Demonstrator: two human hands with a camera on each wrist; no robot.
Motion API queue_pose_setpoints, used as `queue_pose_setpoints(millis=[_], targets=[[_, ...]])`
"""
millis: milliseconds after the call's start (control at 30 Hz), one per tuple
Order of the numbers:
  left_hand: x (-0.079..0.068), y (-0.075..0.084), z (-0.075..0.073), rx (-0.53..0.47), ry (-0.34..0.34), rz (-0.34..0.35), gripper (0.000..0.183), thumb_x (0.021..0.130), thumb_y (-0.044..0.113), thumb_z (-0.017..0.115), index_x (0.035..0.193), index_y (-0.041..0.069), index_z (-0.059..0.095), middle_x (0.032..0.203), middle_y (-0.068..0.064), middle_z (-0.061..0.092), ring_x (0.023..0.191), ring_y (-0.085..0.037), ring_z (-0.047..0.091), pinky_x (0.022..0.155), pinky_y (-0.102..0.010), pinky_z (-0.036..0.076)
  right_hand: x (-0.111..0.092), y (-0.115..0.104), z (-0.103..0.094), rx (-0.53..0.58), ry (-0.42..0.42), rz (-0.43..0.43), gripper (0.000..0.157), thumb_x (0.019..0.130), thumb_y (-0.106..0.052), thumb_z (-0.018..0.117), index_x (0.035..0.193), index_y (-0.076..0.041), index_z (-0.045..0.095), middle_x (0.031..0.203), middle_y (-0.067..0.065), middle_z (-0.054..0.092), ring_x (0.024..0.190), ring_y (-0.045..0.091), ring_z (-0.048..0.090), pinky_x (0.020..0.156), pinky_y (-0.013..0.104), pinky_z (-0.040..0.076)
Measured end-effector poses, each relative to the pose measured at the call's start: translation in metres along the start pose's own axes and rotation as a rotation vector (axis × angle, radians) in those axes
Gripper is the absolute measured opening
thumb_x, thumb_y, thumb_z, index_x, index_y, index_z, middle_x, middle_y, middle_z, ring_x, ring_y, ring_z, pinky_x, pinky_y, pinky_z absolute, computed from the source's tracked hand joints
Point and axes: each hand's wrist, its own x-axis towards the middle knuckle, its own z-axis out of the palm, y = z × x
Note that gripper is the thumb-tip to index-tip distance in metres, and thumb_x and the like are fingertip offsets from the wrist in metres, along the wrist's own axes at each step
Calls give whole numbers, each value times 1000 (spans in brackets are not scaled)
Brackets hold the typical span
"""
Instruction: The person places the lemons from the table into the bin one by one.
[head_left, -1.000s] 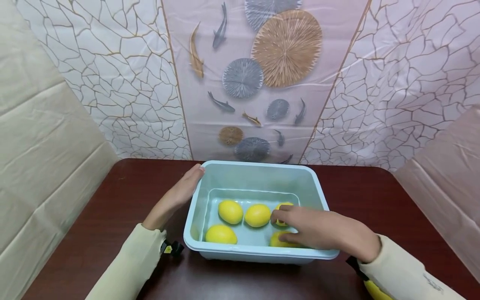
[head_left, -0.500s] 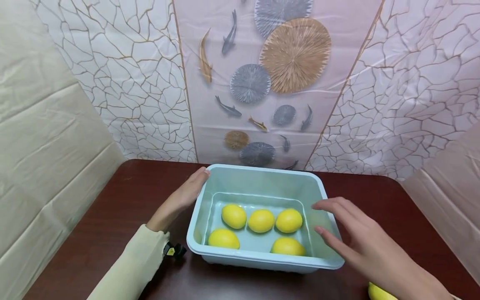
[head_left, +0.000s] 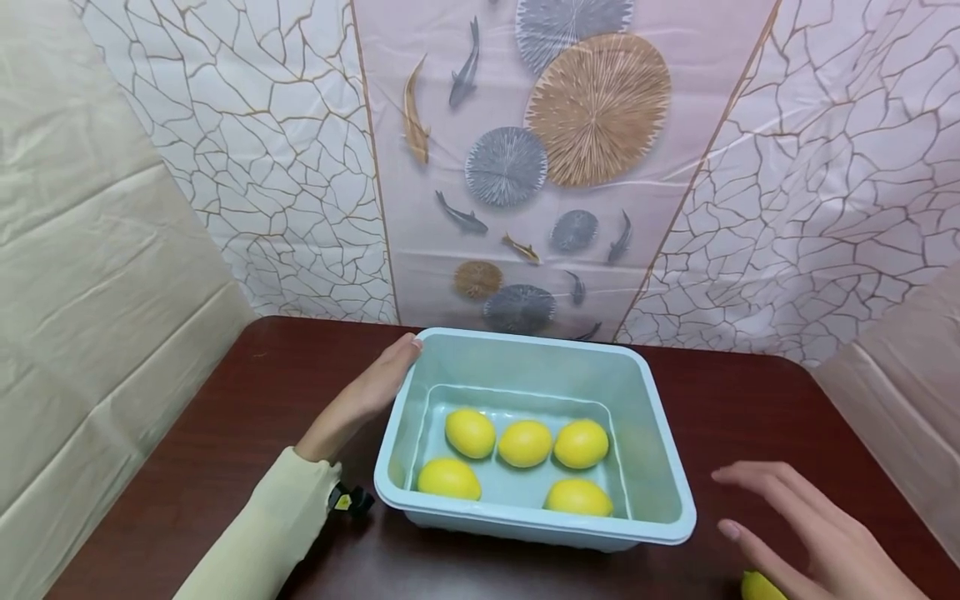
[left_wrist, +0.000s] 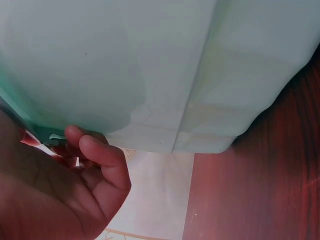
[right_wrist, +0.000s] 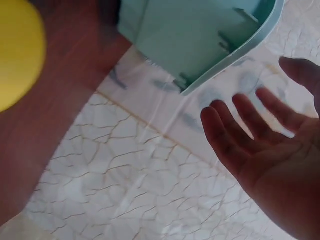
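Note:
A pale blue-green plastic basin (head_left: 525,362) stands on the table with several yellow lemons (head_left: 525,443) on its floor. My left hand (head_left: 367,392) grips the basin's left rim near the far corner; in the left wrist view its fingers (left_wrist: 107,152) curl at the rim. To the right of the basin, my right hand (head_left: 817,533) hangs with fingers apart and nothing in them. Below that hand lies another lemon (head_left: 761,586), partly hidden by it and cut off by the frame. The right wrist view shows this lemon (right_wrist: 17,55) large at the left edge.
The dark red-brown table (head_left: 247,417) has rounded far corners. Behind it hangs a patterned sheet (head_left: 510,250) with fish and round discs, and pale padded panels (head_left: 97,333) flank it. A black strap device (head_left: 351,500) sits at my left wrist.
My right hand has let go of a lemon in the basin, lifted out over the right rim and moved right, toward the lemon outside. The left hand keeps its grip on the rim.

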Motion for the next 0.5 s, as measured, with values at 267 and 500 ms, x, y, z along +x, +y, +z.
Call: queue_pose_setpoints(millis=[267, 500], targets=[[1, 3, -1, 31, -14, -31, 32, 109, 23, 22, 112, -3, 42, 96, -18, 46, 85, -28, 52, 77, -28, 49, -25, 21, 14, -6, 63, -67, 61, 58, -22, 95, 110, -35, 65, 112, -14, 58, 103, -17, 43, 73, 0, 35], [0, -1, -2, 53, -6, -40, 32, 109, 23, 22, 113, -3, 42, 98, -20, 46, 86, -27, 52, 78, -28, 49, -45, 62, 40, -59, -90, -90, 55, 58, -36, 94, 106, -28, 69, 112, -9, 58, 94, -2, 52, 65, 20, 48]])
